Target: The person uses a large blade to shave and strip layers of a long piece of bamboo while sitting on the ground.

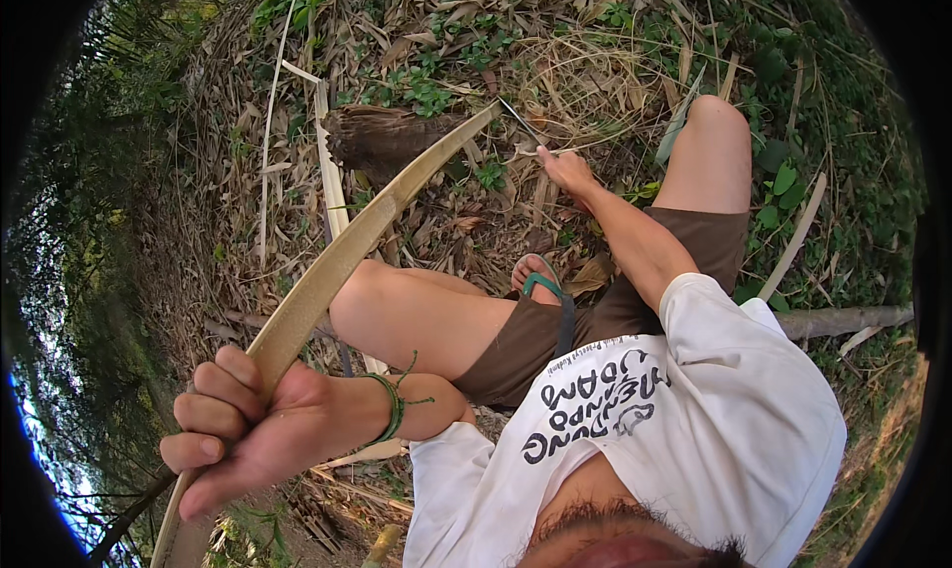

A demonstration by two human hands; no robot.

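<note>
A long, pale bamboo strip (342, 255) runs slantwise from the lower left corner up to the top middle, curving a little. My left hand (263, 414) is wrapped round its near part, and a green cord bracelet (392, 409) circles that wrist. Farther off, my right hand (567, 171) is closed round the handle of a knife. The thin dark knife blade (518, 120) points up and left, its tip at the strip's far end. Whether the blade cuts into the strip or only touches it, I cannot tell. The handle is mostly hidden in my fingers.
A brown log (387, 141) lies behind the strip, beside an upright pale split piece (330, 161). Dry leaves (436, 32) and green plants cover the ground. My bent knees (719, 136) flank the work, and a foot in a green-strapped sandal (543, 282) rests between them.
</note>
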